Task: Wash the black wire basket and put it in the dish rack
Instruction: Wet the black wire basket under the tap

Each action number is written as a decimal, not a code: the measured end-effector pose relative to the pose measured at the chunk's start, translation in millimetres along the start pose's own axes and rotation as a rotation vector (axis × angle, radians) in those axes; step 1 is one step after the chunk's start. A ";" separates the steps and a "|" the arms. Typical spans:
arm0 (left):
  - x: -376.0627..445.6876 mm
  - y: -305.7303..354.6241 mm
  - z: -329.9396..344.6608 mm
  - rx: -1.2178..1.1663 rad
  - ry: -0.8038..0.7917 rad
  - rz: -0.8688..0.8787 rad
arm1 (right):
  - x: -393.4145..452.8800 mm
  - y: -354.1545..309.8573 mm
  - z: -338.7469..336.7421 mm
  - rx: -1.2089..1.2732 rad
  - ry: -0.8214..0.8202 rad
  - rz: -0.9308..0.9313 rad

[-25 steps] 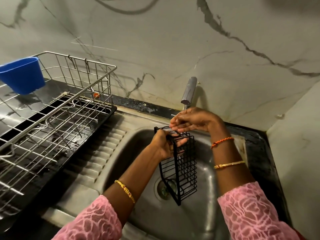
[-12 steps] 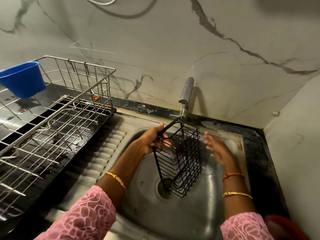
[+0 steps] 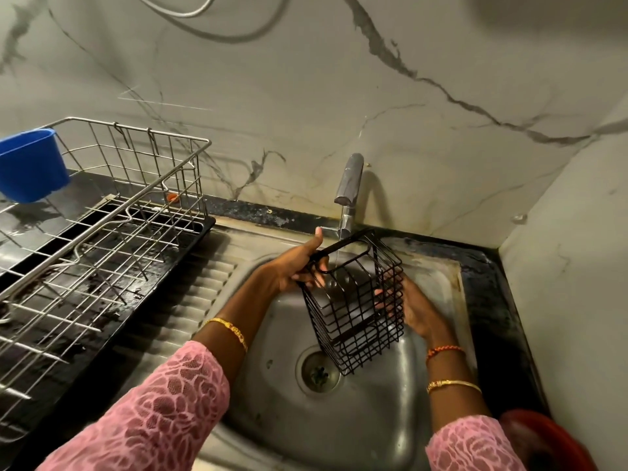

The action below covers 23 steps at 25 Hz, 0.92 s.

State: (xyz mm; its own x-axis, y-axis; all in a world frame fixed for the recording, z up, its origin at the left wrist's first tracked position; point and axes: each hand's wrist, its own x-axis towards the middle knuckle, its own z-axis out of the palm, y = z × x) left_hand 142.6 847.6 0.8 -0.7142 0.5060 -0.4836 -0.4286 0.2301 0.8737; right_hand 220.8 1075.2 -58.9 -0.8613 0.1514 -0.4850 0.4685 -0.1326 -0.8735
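My left hand [image 3: 292, 268] grips the rim of the black wire basket [image 3: 355, 300], tilted under the tap over the steel sink [image 3: 373, 419]; right hand [image 3: 413, 309] flat against its right side; steel wire dish rack [image 3: 102, 239] lies leftward, nearer my left hand.

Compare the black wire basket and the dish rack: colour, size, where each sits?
The black wire basket is dark-coated; the dish rack is bare silvery metal. The basket is small and narrow, the rack far wider and longer. The basket is tilted in the air over the sink under the tap, gripped at its rim by the left hand, with the right hand against its side; the rack stands level on the counter to the left. Both are open wire grids.
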 end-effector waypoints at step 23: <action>-18.4 -51.4 -56.1 -0.486 0.438 -0.130 | -6.3 -63.0 79.5 -0.630 0.080 0.018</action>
State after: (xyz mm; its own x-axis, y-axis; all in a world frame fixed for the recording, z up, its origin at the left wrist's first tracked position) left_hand 146.7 779.8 -38.2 -0.7545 0.0913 -0.6500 -0.6541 -0.1866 0.7331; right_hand 181.1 1004.7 2.6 -0.8463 0.2306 -0.4803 0.5296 0.4624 -0.7112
